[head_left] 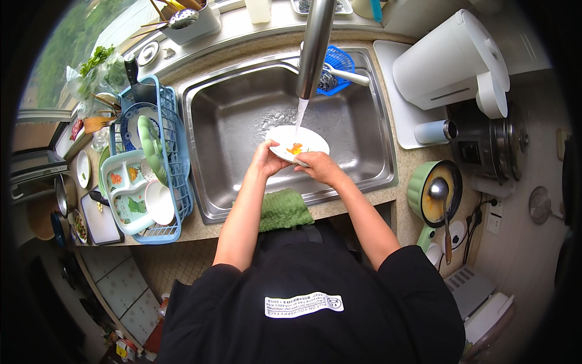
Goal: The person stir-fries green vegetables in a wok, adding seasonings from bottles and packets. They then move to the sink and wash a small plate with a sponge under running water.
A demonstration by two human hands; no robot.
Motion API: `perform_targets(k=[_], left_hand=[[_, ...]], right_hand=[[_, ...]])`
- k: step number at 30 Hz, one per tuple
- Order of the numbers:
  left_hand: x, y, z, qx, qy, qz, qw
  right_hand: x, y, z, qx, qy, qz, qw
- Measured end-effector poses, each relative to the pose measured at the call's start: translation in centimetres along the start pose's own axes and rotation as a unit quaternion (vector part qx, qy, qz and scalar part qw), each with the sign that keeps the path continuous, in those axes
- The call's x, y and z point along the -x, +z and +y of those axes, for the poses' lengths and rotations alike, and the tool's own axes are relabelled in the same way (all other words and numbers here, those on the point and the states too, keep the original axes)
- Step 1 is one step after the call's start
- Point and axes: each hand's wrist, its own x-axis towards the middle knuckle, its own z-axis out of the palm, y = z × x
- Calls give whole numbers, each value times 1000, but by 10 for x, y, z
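A small white dish (pixel 309 136) with a colourful printed picture is held tilted over the stainless steel sink (pixel 218 123). My left hand (pixel 268 160) grips its left edge. At its near right edge is my right hand (pixel 317 166), the fingers bent around the rim; a bit of something greyish shows under them, too hidden to name. Water runs from the metal faucet (pixel 313 54) onto the dish. A green cloth (pixel 285 210) lies over the sink's front edge, below my hands.
On the left, a blue dish rack (pixel 182 182) holds a divided plate, a bowl and a cleaver. A blue strainer basket (pixel 338 59) with a white-handled brush sits at the sink's back right. Right of the sink stand a white water pitcher (pixel 445 59), a bottle (pixel 432 132) and a green pan (pixel 416 182).
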Motion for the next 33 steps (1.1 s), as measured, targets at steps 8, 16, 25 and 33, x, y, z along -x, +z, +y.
perform_targets(k=[8, 16, 25, 33], left_hand=[[-7, -11, -15, 18, 145, 39, 988], [-8, -5, -25, 43, 163, -23, 985], [-17, 9, -33, 43, 120, -47, 991], [-7, -7, -15, 56, 174, -53, 982]], right_hand=[[-23, -11, 30, 53, 70, 149, 985], [-39, -4, 14, 244, 206, 139, 937], [-71, 31, 18, 76, 93, 121, 985], [-44, -31, -4, 321, 215, -45, 921]])
